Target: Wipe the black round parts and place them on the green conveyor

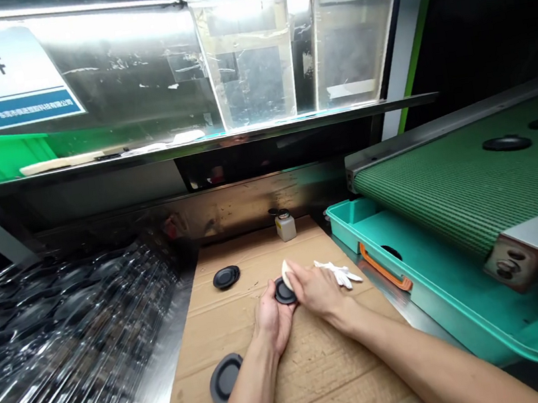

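Note:
My left hand (270, 316) is closed around the edge of a small round black disc (284, 291), held just over the cardboard. A whitish pad (287, 274) is pinched in my right hand (315, 292), its edge against the disc; the fingers partly hide it. Left of my hands, small black discs (226, 277) lie one over another on the cardboard. A larger black disc (226, 377) rests beside my left forearm, which partly covers it. A white cloth or glove (343, 274) lies just beyond my right wrist.
Cardboard (324, 368) covers the worktop. At its back stands a small whitish bottle (285, 226). To the right, a teal bin (447, 309) sits under a green conveyor belt (472, 178) carrying black discs. Clear trays (67, 339) holding black parts are stacked left. A metal shelf (239, 140) crosses behind.

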Available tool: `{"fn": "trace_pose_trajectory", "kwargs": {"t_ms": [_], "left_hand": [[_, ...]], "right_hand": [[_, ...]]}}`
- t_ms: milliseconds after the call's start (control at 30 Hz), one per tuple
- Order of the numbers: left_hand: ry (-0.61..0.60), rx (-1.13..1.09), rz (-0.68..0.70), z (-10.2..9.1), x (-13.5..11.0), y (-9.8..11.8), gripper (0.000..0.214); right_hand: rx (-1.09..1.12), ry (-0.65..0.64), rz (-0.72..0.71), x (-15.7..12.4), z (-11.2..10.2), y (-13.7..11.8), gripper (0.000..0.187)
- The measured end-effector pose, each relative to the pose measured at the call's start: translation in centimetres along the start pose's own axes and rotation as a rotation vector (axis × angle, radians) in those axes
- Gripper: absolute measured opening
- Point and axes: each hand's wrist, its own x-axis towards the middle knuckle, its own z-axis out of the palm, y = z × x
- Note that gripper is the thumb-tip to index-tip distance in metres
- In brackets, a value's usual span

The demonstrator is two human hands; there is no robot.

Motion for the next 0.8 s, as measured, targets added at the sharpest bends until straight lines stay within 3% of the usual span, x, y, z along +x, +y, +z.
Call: {"fn": "trace_pose_trajectory", "kwargs": {"t_ms": [100, 300, 533, 667, 800], "left_hand": [[0.027, -0.016, -0.02, 0.1, 0.0, 0.0, 0.033], [0.02, -0.01, 0.022, 0.0, 0.1, 0.1, 0.03], [0.032, -0.036, -0.027, -0.1, 0.2, 0.3, 0.03], [0.031, -0.025, -0.007, -0.1, 0.2, 0.5, 0.031], [0.024, 0.005, -0.036, 0.0, 0.0, 0.6, 0.029]], "right_hand": [[0.036, 0.012, -0.09, -0.2, 0.1, 0.4, 0.044], [0.003, 0.059, 0.041, 0.5, 0.1, 1.1, 0.043], [0.183, 0.015, -0.147, -1.1, 0.5, 0.4, 0.043], [0.116, 0.023, 0.014, -0.7, 0.2, 1.0, 0.043], [0.148, 0.001, -0.079, -0.7, 0.0, 1.3, 0.043]]}}
